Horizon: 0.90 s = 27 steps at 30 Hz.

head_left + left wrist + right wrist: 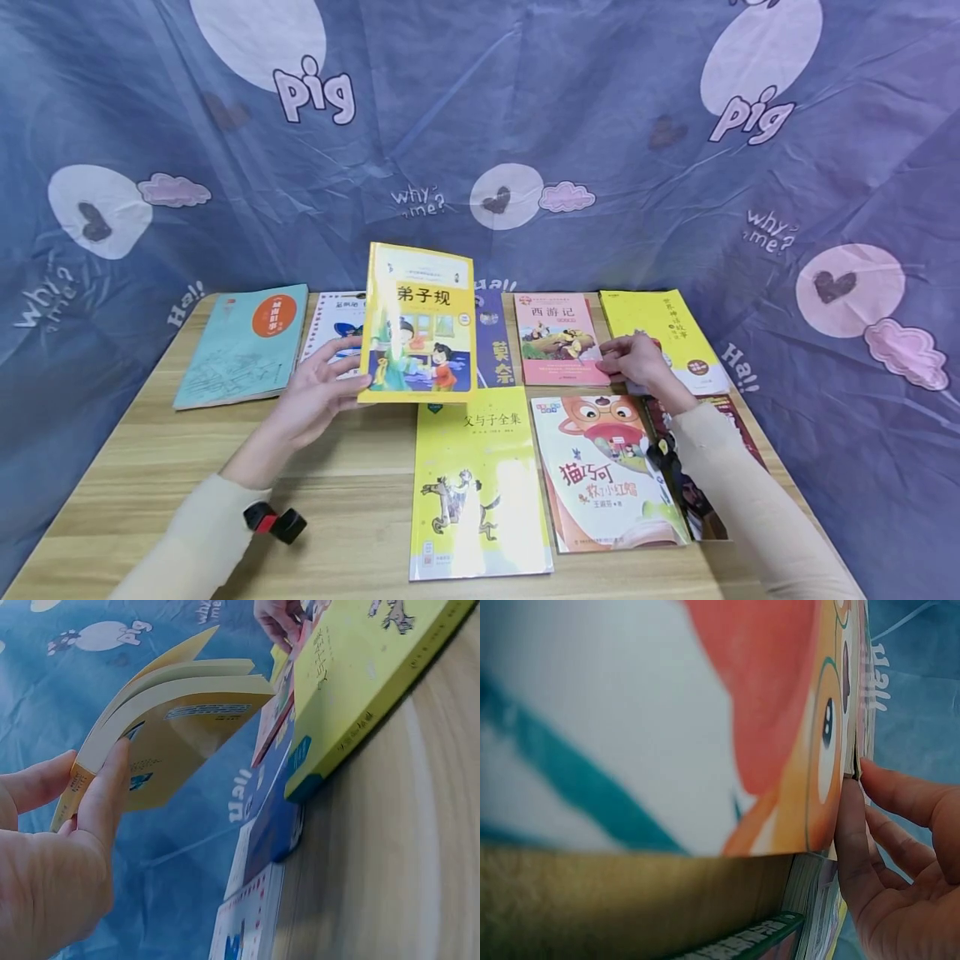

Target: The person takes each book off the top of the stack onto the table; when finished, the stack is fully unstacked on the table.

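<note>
My left hand (318, 392) grips a yellow paperback book (420, 346) by its spine edge and holds it raised, its illustrated cover facing me. In the left wrist view, the thumb and fingers pinch the spine, and the pages (180, 679) fan slightly apart at the far side. My right hand (641, 367) is at the lower right corner of a pink-and-white book (558, 342) lying on the table. Its thumb and a finger (853, 840) pinch that book's edge in the right wrist view. The raised book partly covers a purple book (495, 342) and a white book with a blue picture (337, 321).
On the wooden table (225, 483) lie a teal book (243, 350) at left, a yellow-green book (480, 492) in front, and a white fox-cover book (600, 483). A yellow book (675, 333) and a dark book (697, 500) lie at right. A blue patterned cloth (420, 125) hangs behind.
</note>
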Available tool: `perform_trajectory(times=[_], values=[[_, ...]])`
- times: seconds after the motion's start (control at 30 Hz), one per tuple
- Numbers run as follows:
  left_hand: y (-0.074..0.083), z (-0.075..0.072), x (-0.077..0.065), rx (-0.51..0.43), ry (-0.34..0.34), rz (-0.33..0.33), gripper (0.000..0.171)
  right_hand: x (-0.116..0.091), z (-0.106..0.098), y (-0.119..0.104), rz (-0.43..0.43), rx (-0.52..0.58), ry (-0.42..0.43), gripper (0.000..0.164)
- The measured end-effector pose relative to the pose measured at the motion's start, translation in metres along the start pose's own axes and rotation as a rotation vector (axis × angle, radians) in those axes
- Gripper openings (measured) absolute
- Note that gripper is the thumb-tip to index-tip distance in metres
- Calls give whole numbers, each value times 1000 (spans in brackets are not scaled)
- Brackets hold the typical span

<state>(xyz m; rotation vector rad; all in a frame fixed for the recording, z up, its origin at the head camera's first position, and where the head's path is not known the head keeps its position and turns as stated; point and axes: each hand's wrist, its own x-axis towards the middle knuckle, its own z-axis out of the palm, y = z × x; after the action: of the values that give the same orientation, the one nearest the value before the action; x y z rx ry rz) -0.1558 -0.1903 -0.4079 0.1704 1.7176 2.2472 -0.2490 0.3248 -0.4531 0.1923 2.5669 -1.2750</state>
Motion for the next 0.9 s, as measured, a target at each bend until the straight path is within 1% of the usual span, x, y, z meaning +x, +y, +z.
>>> perform_trajectory(times=[0.13, 0.23, 0.33, 0.4, 0.5, 0.63, 0.73, 0.83, 0.9], values=[[3, -12, -21, 10, 12, 6, 49, 0, 0, -2, 18, -10, 5, 46], [3, -20, -37, 25, 42, -10, 49, 0, -1, -4, 19, -19, 3, 46], [1, -29, -52, 39, 74, -30, 50, 1, -1, -5, 14, -24, -3, 46], [-3, -35, -62, 41, 83, -38, 50, 2, -1, -5, 14, -27, -4, 46], [-10, -44, -75, 30, 77, -40, 51, 2, 0, -5, 18, -32, -3, 46], [-20, -55, -90, 7, 56, -47, 51, 2, -1, -5, 23, -32, 0, 47], [-27, -64, -100, 6, 37, -56, 51, 1, -1, -4, 23, -27, 2, 47], [-34, -73, -111, 13, 23, -77, 51, 1, -1, -4, 19, -26, -3, 47], [-38, -78, -117, 11, 13, -103, 51, 0, -1, -4, 22, -28, 0, 47]])
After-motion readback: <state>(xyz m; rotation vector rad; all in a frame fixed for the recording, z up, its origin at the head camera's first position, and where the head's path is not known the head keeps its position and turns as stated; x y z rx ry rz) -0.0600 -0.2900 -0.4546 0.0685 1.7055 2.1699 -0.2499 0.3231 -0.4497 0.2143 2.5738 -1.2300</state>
